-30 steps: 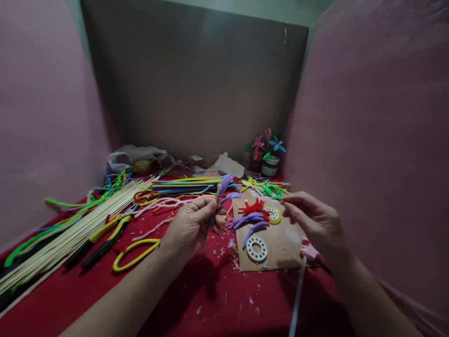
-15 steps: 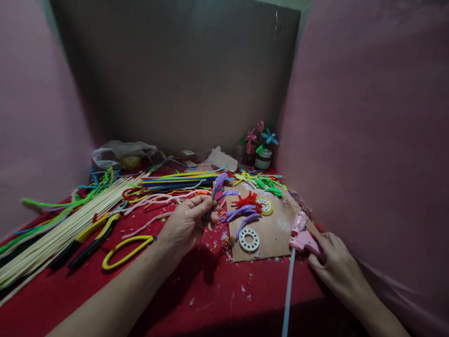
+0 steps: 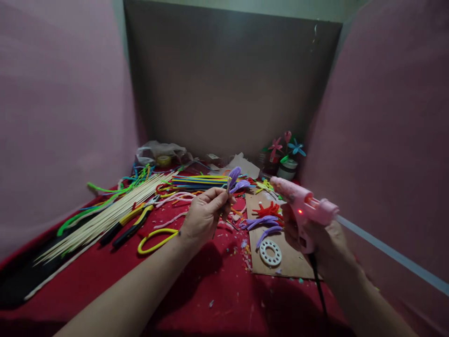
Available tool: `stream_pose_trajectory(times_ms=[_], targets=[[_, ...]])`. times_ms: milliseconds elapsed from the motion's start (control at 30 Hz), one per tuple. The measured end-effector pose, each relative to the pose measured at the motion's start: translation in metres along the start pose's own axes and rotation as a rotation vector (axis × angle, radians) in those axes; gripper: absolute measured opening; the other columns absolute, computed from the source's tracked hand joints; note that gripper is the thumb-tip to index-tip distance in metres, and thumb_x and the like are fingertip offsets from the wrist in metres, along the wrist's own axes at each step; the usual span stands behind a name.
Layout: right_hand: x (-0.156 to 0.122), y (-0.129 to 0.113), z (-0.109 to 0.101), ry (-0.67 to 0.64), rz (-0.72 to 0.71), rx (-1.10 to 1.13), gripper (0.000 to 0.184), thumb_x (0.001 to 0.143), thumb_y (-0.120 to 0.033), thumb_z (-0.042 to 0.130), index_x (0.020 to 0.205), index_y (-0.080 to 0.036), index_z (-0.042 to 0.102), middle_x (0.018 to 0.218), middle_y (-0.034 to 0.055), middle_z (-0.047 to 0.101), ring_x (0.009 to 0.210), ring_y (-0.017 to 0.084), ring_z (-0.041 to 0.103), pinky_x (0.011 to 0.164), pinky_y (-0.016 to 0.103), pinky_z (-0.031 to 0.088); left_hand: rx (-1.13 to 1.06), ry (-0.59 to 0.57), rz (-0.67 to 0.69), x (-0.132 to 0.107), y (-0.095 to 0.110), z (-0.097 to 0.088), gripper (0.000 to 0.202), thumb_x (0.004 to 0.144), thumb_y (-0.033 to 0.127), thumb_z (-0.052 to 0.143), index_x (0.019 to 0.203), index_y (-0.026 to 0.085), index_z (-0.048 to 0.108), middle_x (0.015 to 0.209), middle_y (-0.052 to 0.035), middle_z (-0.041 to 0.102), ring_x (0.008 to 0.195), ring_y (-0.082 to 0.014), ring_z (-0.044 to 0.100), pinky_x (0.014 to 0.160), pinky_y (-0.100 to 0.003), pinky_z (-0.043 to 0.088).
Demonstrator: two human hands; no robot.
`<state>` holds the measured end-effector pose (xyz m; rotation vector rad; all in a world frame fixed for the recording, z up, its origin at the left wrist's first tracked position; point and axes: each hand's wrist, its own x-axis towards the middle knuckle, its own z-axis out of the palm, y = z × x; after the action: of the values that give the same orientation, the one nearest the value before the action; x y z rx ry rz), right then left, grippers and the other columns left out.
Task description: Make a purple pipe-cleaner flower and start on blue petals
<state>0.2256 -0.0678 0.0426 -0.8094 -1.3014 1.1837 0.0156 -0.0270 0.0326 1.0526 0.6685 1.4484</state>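
My left hand (image 3: 210, 213) pinches a purple pipe-cleaner flower (image 3: 237, 180) at its base, petals pointing up and right. A pink hot glue gun (image 3: 303, 206) is gripped in my right hand (image 3: 324, 243), raised with its nozzle toward the flower but apart from it. The gun's red light is lit, and a long clear glue stick (image 3: 389, 252) sticks out of its back. Below lies a brown board (image 3: 291, 269) carrying loose purple petals (image 3: 263, 222), red pipe-cleaner pieces (image 3: 268, 209) and a white ring with holes (image 3: 270, 253).
At left lie a bundle of thin sticks (image 3: 115, 210), pliers with yellow-black handles (image 3: 135, 222) and a yellow loop (image 3: 154, 241). Coloured pipe cleaners (image 3: 199, 181) spread behind my left hand. Pipe-cleaner flowers (image 3: 287, 146) stand at the back right. A black cord (image 3: 318, 285) hangs from the gun.
My right hand has lifted the glue gun off the board's right side and turned its nozzle left toward the flower. The view has swung left; my left hand still holds the flower.
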Motion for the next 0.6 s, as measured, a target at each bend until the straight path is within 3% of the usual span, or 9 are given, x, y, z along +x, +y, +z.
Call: stream_pose_trajectory(times_ms=[67, 167, 267, 400, 600], targets=[[0.013, 0.004, 0.012, -0.008, -0.019, 0.000, 0.037, 0.067, -0.047, 0.066, 0.095, -0.023, 0.064, 0.068, 0.0012, 0.056, 0.048, 0.009, 0.042, 0.038, 0.021, 0.036, -0.035, 0.040, 0.009, 0.003, 0.001, -0.003, 0.014, 0.069, 0.024, 0.068, 0.069, 0.012, 0.060, 0.065, -0.0007, 0.061, 0.049, -0.0055, 0.048, 0.044, -0.016, 0.037], [0.021, 0.021, 0.019, 0.008, -0.049, -0.118, 0.030, 0.072, -0.049, 0.062, 0.084, -0.021, 0.065, 0.064, 0.0021, 0.057, 0.047, 0.010, 0.044, 0.038, 0.023, 0.037, -0.075, 0.095, -0.004, 0.008, -0.001, -0.007, 0.016, 0.067, 0.024, 0.070, 0.070, 0.012, 0.060, 0.066, -0.0012, 0.062, 0.050, -0.0054, 0.050, 0.046, -0.016, 0.037], [0.018, 0.038, 0.022, 0.005, -0.071, -0.164, 0.034, 0.075, -0.051, 0.058, 0.091, -0.022, 0.064, 0.066, 0.0032, 0.059, 0.046, 0.011, 0.046, 0.037, 0.023, 0.036, -0.077, 0.106, -0.008, 0.011, -0.006, -0.011, 0.017, 0.067, 0.024, 0.070, 0.070, 0.011, 0.060, 0.066, -0.0010, 0.062, 0.049, -0.0051, 0.051, 0.046, -0.016, 0.037], [0.009, 0.046, 0.023, -0.102, -0.058, -0.229, 0.052, 0.077, -0.055, 0.052, 0.119, -0.024, 0.052, 0.075, 0.0055, 0.062, 0.043, 0.012, 0.043, 0.033, 0.025, 0.032, -0.049, 0.098, -0.008, 0.013, -0.013, -0.014, 0.017, 0.068, 0.026, 0.069, 0.071, 0.011, 0.061, 0.065, -0.0008, 0.062, 0.049, -0.0053, 0.051, 0.045, -0.016, 0.036], [0.007, 0.056, 0.013, -0.090, -0.072, -0.263, 0.038, 0.079, -0.050, 0.052, 0.105, -0.023, 0.059, 0.054, 0.0013, 0.053, 0.042, 0.015, 0.045, 0.035, 0.027, 0.035, -0.009, 0.067, -0.021, 0.013, -0.018, -0.014, 0.016, 0.070, 0.026, 0.067, 0.070, 0.011, 0.061, 0.063, -0.0006, 0.061, 0.048, -0.0057, 0.050, 0.044, -0.017, 0.036]])
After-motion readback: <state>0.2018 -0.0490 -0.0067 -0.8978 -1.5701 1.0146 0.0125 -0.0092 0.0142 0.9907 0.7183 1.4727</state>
